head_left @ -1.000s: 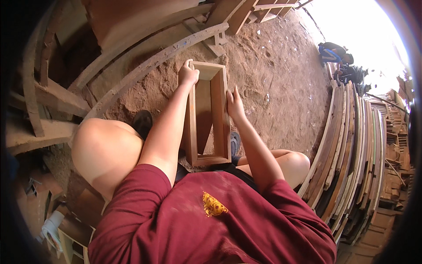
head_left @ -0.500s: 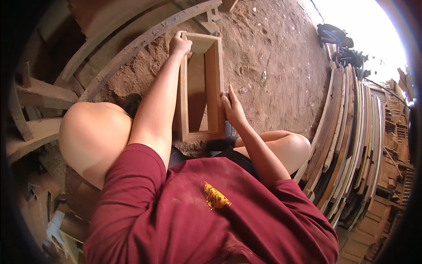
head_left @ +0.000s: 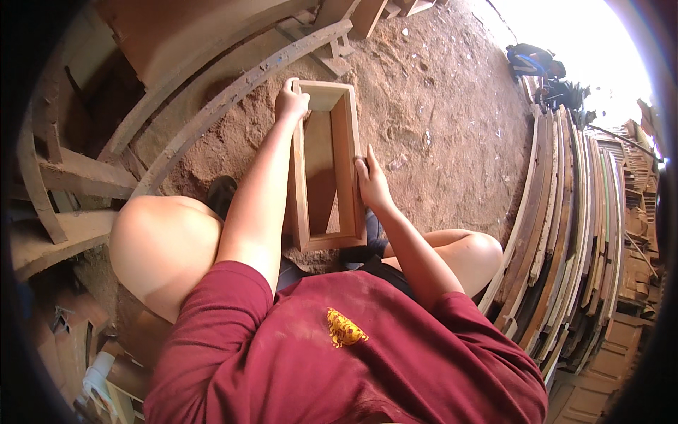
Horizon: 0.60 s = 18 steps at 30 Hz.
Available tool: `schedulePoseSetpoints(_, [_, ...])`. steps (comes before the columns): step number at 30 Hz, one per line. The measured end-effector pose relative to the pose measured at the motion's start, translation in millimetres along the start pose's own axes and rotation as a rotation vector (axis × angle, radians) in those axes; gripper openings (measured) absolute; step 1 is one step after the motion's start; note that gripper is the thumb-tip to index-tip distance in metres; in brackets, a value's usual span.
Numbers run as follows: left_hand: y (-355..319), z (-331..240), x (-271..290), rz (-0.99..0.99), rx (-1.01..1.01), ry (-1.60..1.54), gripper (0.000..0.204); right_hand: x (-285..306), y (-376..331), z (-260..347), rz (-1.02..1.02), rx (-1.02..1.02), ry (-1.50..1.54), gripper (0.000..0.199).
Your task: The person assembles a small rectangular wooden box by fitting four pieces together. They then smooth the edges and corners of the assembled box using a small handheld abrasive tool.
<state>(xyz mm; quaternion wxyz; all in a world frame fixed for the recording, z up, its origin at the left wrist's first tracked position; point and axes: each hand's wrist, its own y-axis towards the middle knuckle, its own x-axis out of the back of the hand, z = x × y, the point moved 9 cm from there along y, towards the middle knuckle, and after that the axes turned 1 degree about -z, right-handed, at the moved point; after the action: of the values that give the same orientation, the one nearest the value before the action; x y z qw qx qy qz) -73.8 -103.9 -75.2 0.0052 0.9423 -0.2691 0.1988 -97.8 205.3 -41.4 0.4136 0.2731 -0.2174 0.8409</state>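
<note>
A rectangular box frame [head_left: 349, 131] of light brown wood stands upright-long in front of me, its near end by my legs. Its middle is open at the near end, and a brown panel [head_left: 319, 152] shows inside it. My left hand [head_left: 291, 103] is closed around the far left corner, fingers wrapped over the rim. Against the right side rests my right hand [head_left: 372, 182], its thumb by the upper edge and one finger stretched along the side; the other fingers are partly hidden. Both hands hold the frame.
Sandy brown ground [head_left: 438, 113] with small scraps lies ahead. Long wooden strips [head_left: 558, 233] are stacked at the right. At the left stand a curved-looking wooden beam [head_left: 240, 88] and other timber framework [head_left: 85, 173]. Dark bundles [head_left: 533, 62] sit at the far right.
The whole view has shifted, so the frame, hands and surroundings appear lower in the picture. Both hands keep the same hold on the frame.
</note>
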Motion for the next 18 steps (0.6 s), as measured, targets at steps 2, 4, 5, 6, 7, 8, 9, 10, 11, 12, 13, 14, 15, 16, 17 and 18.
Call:
schedulePoseSetpoints(2, [-1.2,0.9,1.4,-0.007,0.000,-0.025,0.056,-3.4,37.5,-0.3,-0.035,0.034,-0.056,0.067])
schedulePoseSetpoints(4, [-1.5,3.3,2.1,0.012,0.031,-0.035,0.057,-7.0,71.4,8.4,-0.038,0.019,-0.089,0.066])
schedulePoseSetpoints(5, [-0.2,4.9,2.4,0.003,0.028,-0.040,0.057,-8.7,87.5,15.1,-0.039,0.013,-0.106,0.066])
schedulePoseSetpoints(6, [-1.6,4.2,-0.5,0.009,0.034,-0.031,0.058,-7.4,102.4,18.0,-0.056,0.019,-0.133,0.065])
schedulePoseSetpoints(7, [-2.8,5.3,1.4,-0.009,0.030,-0.059,0.058,-10.6,117.7,21.0,-0.022,-0.016,-0.098,0.065])
schedulePoseSetpoints(8, [-2.5,6.2,3.9,-0.031,0.032,-0.072,0.058,-10.9,130.7,29.9,-0.046,0.012,-0.147,0.065])
schedulePoseSetpoints(9, [-1.5,9.3,6.0,-0.054,0.037,-0.084,0.058,-12.5,142.9,39.7,-0.066,0.041,-0.196,0.065])
schedulePoseSetpoints(10, [-3.8,5.9,2.8,-0.038,0.047,-0.078,0.057,-10.4,155.4,38.2,-0.097,0.058,-0.221,0.065])
schedulePoseSetpoints(11, [-5.7,1.7,-0.9,-0.020,0.057,-0.073,0.057,-7.5,167.2,36.5,-0.128,0.075,-0.246,0.066])
schedulePoseSetpoints(12, [-6.3,4.5,2.5,-0.016,0.073,-0.061,0.057,-14.7,177.8,38.5,-0.068,-0.007,-0.242,0.067])
schedulePoseSetpoints(13, [-7.3,3.7,2.4,-0.009,0.058,-0.046,0.056,-14.3,184.6,43.0,-0.083,0.020,-0.249,0.067])
schedulePoseSetpoints(14, [-6.9,1.3,0.7,0.001,0.042,-0.032,0.056,-12.6,189.8,45.9,-0.100,0.045,-0.257,0.067])
schedulePoseSetpoints(15, [-5.6,-0.1,-0.4,0.009,0.027,-0.015,0.055,-12.3,194.0,49.1,-0.116,0.071,-0.262,0.068])
schedulePoseSetpoints(16, [-6.6,-0.7,1.3,-0.009,0.008,-0.012,0.055,-13.7,194.8,49.8,-0.101,0.038,-0.280,0.068])
schedulePoseSetpoints(17, [-4.1,1.0,-0.8,0.016,0.033,-0.022,0.054,-12.7,193.8,52.6,-0.102,0.047,-0.277,0.068])
schedulePoseSetpoints(18, [-1.9,1.8,0.1,0.007,0.020,-0.030,0.054,-12.6,191.3,51.4,-0.100,0.055,-0.272,0.068])
